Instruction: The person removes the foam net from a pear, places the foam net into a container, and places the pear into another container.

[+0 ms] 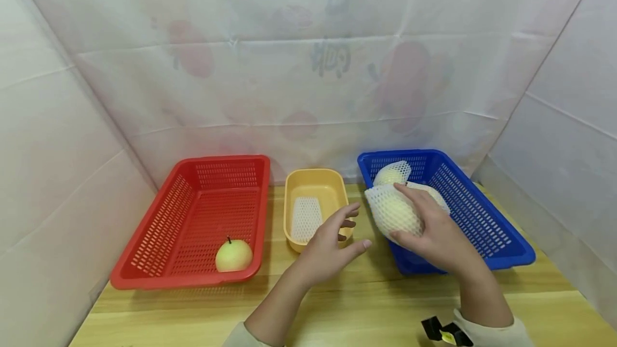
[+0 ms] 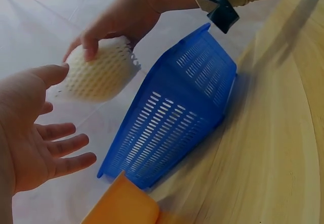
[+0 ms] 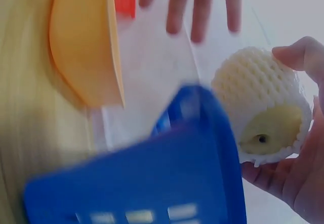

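Note:
My right hand (image 1: 436, 232) grips a pale yellow pear (image 1: 396, 213) wrapped in a white foam net, above the near left rim of the blue basket (image 1: 501, 266). In the right wrist view, the bare end of the pear (image 3: 271, 130) shows through the net's opening. My left hand (image 1: 328, 248) is held near the yellow tub (image 1: 315, 175), its fingers spread and holding nothing. The left wrist view shows that left hand (image 2: 35, 133) close to the wrapped pear (image 2: 98, 70); whether the thumb touches it I cannot tell. More netted pears (image 1: 391, 174) lie in the blue basket.
A red basket (image 1: 122, 277) on the left holds one bare pear (image 1: 233, 256) in its near right corner. Inside the yellow tub lies a flat white foam net (image 1: 306, 218). Fabric walls (image 1: 299, 90) enclose the wooden table (image 1: 347, 304) at the back and sides.

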Available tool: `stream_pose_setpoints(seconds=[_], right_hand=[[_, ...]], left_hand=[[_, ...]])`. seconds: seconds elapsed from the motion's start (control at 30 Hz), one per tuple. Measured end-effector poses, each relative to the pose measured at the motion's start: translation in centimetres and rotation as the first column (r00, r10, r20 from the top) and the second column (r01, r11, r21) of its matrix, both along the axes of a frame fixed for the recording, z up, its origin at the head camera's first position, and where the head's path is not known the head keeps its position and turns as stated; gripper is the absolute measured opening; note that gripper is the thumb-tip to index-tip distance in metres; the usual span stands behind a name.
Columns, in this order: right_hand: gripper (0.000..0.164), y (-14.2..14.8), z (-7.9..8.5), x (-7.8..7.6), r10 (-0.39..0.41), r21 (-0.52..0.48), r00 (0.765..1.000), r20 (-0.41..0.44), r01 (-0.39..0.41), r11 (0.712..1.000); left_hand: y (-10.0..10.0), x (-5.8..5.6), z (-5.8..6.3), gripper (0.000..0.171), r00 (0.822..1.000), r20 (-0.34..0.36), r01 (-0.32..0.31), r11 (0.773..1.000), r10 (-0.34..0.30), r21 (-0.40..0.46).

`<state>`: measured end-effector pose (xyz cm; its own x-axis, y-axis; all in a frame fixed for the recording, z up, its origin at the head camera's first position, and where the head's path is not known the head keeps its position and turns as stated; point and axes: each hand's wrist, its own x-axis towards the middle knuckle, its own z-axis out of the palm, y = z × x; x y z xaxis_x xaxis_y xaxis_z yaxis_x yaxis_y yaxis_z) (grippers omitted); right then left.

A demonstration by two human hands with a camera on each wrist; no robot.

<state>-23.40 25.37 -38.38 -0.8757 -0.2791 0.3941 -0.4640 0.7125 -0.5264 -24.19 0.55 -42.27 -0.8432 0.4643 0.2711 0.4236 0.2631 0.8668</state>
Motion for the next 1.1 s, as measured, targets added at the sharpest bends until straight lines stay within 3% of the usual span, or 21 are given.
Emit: stream_pose_setpoints(seconds=[0.3, 0.7, 0.97, 1.1], right_hand=[[0.084, -2.6, -0.7, 0.4, 0.121, -0.040, 0.992, -0.020, -0.122, 0.992], [0.076, -4.6, -1.6, 0.8, 0.094, -0.047, 0.993, -0.069, -0.098, 0.994], [0.076, -5.2, -1.8, 1.0, 0.073, -0.121, 0.995, -0.070, -0.081, 0.989], [0.075, -5.4, -1.8, 1.1, 0.091, -0.168, 0.994, -0.059, -0.099, 0.981]], left_hand=[[-0.1, -0.1, 0.1, 0.053, 1.000, 0.026, -0.002, 0.995, 0.000, 0.099], [-0.9, -0.5, 0.3, 0.053, 0.988, 0.151, -0.021, 0.973, -0.014, 0.229], [-1.2, -0.6, 0.6, 0.058, 0.984, 0.171, -0.010, 0.962, -0.039, 0.273], [-1.4, -0.7, 0.4, 0.062, 0.970, 0.223, 0.027, 0.956, -0.096, 0.291]])
